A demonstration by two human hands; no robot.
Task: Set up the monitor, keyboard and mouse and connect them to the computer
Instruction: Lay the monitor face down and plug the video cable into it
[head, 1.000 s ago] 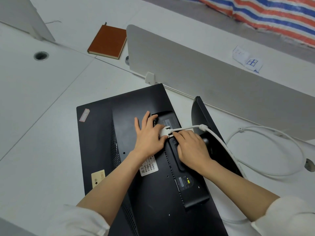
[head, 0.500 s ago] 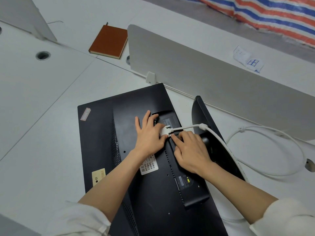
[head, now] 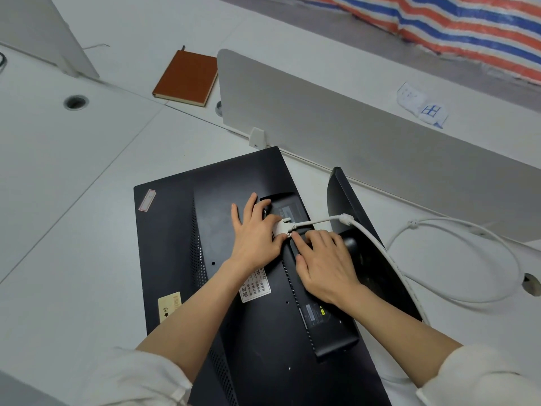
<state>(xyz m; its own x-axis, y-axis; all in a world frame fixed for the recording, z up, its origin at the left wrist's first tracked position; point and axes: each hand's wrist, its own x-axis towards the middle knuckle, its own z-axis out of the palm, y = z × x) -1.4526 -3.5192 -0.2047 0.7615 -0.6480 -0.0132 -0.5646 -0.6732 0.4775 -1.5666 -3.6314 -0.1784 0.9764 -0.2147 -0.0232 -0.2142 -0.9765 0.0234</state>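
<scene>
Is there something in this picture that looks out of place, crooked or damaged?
Nothing looks damaged. The monitor lies face down on the desk, its stand base tipped up on edge; this suits plugging in the white connector.
</scene>
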